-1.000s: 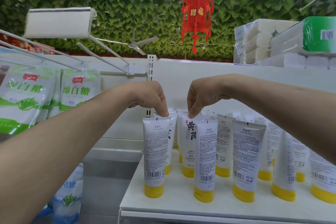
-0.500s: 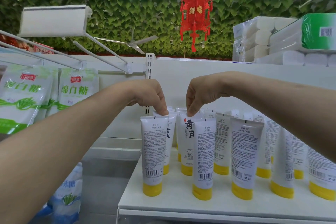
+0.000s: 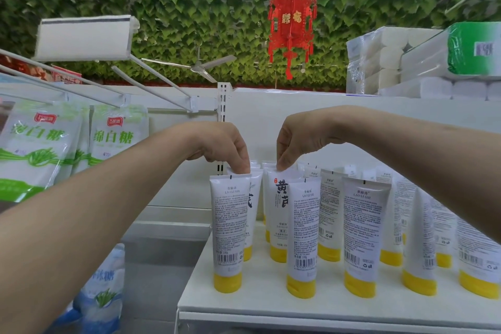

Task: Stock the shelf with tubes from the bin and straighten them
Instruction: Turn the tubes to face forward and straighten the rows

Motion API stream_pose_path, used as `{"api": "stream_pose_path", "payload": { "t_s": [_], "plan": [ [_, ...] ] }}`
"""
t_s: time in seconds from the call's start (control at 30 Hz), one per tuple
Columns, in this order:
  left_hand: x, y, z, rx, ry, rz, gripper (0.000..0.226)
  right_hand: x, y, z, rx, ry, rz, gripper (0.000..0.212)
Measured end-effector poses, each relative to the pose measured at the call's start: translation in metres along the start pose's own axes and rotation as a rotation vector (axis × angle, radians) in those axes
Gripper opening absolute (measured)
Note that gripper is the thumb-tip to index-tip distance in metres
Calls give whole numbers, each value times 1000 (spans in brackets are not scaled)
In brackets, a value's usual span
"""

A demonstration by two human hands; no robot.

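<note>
Care first: my left hand (image 3: 222, 144) pinches the second-row tube's (image 3: 255, 192) top, my right hand (image 3: 301, 141) the labelled tube's (image 3: 279, 198), near the shelf's (image 3: 271, 306) left edge; I'd twist both gently, upright.

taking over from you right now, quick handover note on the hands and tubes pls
Left hand pinches the top of a second-row tube behind the front-left tube.
Right hand pinches the top of the front-label tube beside it.
Done: many tubes stand cap-down in rows on the shelf.
Left: the front row shows barcodes and one edge-on tube is turned sideways; these probably need turning. The bin is out of view.
</note>
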State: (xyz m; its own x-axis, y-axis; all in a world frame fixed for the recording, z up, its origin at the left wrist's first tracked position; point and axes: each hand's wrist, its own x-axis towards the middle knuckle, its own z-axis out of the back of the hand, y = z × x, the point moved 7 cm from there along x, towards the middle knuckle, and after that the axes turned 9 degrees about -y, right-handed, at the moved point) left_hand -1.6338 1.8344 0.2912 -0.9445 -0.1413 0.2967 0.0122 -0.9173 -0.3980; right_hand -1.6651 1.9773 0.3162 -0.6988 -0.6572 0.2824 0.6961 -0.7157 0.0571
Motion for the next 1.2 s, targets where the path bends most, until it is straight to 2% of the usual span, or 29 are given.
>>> {"api": "stream_pose_path", "payload": {
  "t_s": [0.27, 0.4, 0.5, 0.63, 0.87, 1.1, 1.2],
  "plan": [
    [-16, -5, 20, -52, -39, -48, 14, -15, 7, 23, -2, -60, 14, 22],
    [-31, -15, 28, -110, -2, -128, 13, -26, 11, 29, -41, -45, 5, 23],
    [-45, -20, 27, -103, 62, -153, 22, -36, 14, 30, -94, -22, -7, 26],
    [-59, -20, 19, -70, 127, -149, 34, -48, 15, 26, -149, -18, -34, 29],
    [-74, -21, 11, -66, 133, -144, 47, -58, 12, 18, -137, -3, -81, 34],
    [-78, -24, 15, -71, 74, -89, 48, -68, 10, 14, -133, 27, -159, 36],
    [-77, -23, 14, -105, 51, -45, 40, -69, 11, 14, -112, 18, -161, 35]
  ]
}}
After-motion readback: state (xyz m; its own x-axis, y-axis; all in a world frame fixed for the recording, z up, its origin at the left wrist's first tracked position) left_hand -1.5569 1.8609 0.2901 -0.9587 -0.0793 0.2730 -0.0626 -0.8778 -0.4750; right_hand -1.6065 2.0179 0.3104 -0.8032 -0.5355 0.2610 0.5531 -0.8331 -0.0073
